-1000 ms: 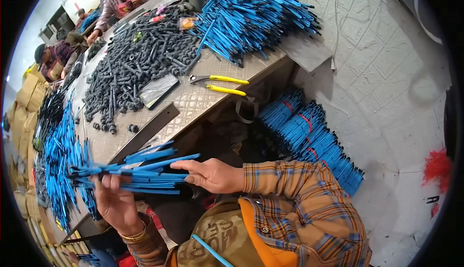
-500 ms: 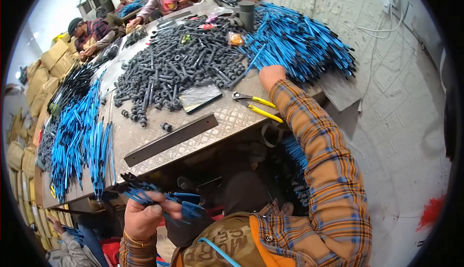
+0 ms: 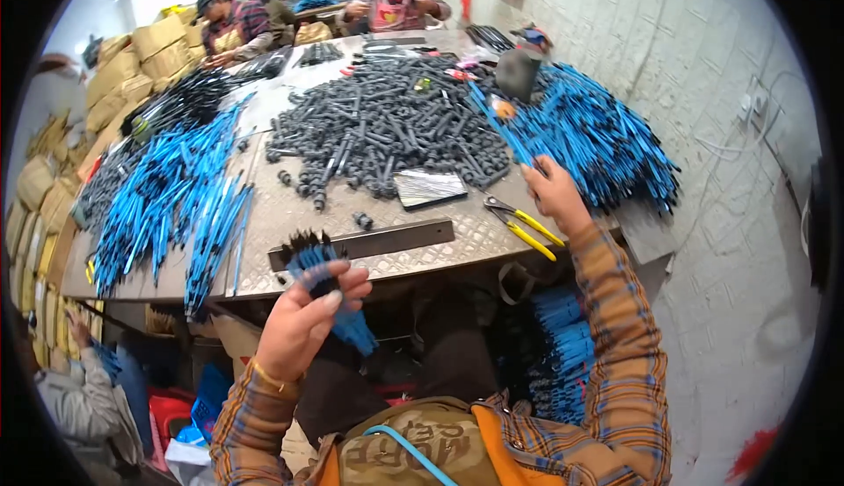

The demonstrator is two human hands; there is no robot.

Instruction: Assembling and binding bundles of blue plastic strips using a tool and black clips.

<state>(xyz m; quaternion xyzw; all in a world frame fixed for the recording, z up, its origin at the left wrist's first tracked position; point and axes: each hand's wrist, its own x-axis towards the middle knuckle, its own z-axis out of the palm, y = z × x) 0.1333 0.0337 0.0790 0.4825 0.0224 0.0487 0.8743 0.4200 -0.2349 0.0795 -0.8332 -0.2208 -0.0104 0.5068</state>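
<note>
My left hand [image 3: 303, 323] is closed round a bundle of thin blue sticks with black tips [image 3: 314, 264], held over the table's front edge. The bundle's lower end is blurred. My right hand [image 3: 556, 194] pinches a long blue stick or a few of them [image 3: 507, 134], which slant up and away to the left. Beside it lies a large heap of blue sticks with black ends [image 3: 593, 134] on the right. Yellow-handled pliers [image 3: 525, 229] rest just below that hand. A broad pile of dark grey plastic fittings [image 3: 387, 121] spreads over the middle of the table.
A dark metal bar [image 3: 378, 244] and a striped flat pad [image 3: 431, 187] lie near the front edge. More blue sticks [image 3: 167, 192] cover the left side. A dark grey cup [image 3: 517, 73] stands at the back. Other people work at the far side, and the wall [image 3: 703, 152] is right.
My left hand has risen with its bundle to the table's edge. My right hand has drawn back from the heap with blue stick material in its fingers. The view has shifted.
</note>
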